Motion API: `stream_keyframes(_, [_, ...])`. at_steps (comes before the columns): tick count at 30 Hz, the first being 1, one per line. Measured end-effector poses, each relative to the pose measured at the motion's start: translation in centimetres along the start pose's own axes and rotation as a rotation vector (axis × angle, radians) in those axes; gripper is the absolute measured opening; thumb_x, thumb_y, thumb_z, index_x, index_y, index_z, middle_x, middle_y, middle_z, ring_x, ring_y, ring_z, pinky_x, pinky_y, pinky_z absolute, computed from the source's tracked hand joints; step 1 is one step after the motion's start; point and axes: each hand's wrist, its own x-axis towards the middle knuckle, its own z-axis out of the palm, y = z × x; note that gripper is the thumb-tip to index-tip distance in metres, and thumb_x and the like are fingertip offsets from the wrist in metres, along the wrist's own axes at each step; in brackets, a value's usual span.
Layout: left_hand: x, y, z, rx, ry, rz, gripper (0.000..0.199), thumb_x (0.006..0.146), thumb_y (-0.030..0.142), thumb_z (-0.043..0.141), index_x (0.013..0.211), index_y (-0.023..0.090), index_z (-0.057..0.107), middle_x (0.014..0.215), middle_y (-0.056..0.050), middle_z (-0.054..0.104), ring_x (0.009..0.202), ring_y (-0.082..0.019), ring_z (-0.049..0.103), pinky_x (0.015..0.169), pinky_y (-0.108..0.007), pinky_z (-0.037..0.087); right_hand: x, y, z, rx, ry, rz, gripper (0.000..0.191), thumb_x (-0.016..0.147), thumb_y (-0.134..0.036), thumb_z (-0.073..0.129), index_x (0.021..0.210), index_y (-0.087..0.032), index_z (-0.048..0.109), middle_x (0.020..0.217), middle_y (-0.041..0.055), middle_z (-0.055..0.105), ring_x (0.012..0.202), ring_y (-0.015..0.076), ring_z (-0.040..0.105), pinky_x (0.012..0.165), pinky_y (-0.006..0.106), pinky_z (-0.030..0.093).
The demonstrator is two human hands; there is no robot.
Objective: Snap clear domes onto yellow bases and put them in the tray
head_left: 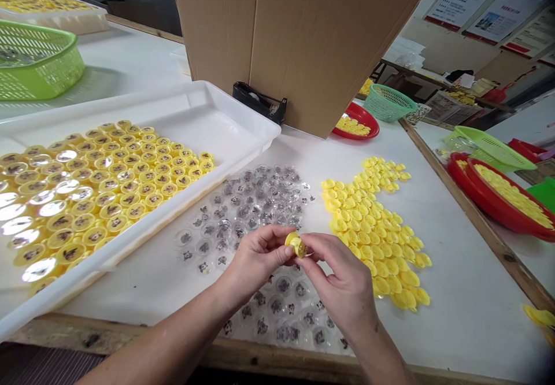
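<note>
Above the table, my left hand (254, 261) and my right hand (340, 269) meet, fingertips pinched on one small yellow plastic piece (293, 239). A shiny round face of it shows between the right thumb and fingers; whether a separate clear disc sits on it I cannot tell. Under and around my hands lie many clear round discs (276, 305) printed with small dark animal pictures. To the right is a spread of yellow cup-shaped plastic pieces (373, 226). A white tray (243, 122) on the left holds rows of yellow pieces with printed round tops (117, 223).
A tall cardboard box (281, 38) stands at the back, with a black tape dispenser (260, 103) before it. A green basket (47, 67) is at the left. Red bowls (459, 171) and a teal basket (388, 103) stand right. Wooden strips (477, 217) edge the table.
</note>
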Motion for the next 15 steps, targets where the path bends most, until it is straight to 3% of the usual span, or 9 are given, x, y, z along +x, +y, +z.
stream_keyframes(5, [-0.06, -0.04, 0.05, -0.013, -0.034, -0.019, 0.032, 0.069, 0.027, 0.075, 0.096, 0.013, 0.063, 0.082, -0.006, 0.069, 0.074, -0.016, 0.064, 0.07, -0.029, 0.051, 0.0, -0.06, -0.21, -0.022, -0.031, -0.039, 0.029, 0.081, -0.015, 0.061, 0.108, -0.025, 0.062, 0.105, 0.0062, 0.065, 0.088, 0.0186, 0.065, 0.078, 0.033, 0.057])
stream_keyframes(15, [-0.05, -0.34, 0.06, -0.002, -0.026, -0.034, 0.034, 0.069, 0.029, 0.076, 0.097, 0.013, 0.064, 0.081, -0.005, 0.069, 0.074, -0.015, 0.063, 0.068, -0.027, 0.051, 0.24, -0.62, -0.04, -0.144, 0.001, -0.107, 0.024, 0.08, -0.011, 0.061, 0.102, -0.022, 0.061, 0.096, 0.0058, 0.067, 0.085, 0.0173, 0.065, 0.079, 0.03, 0.056])
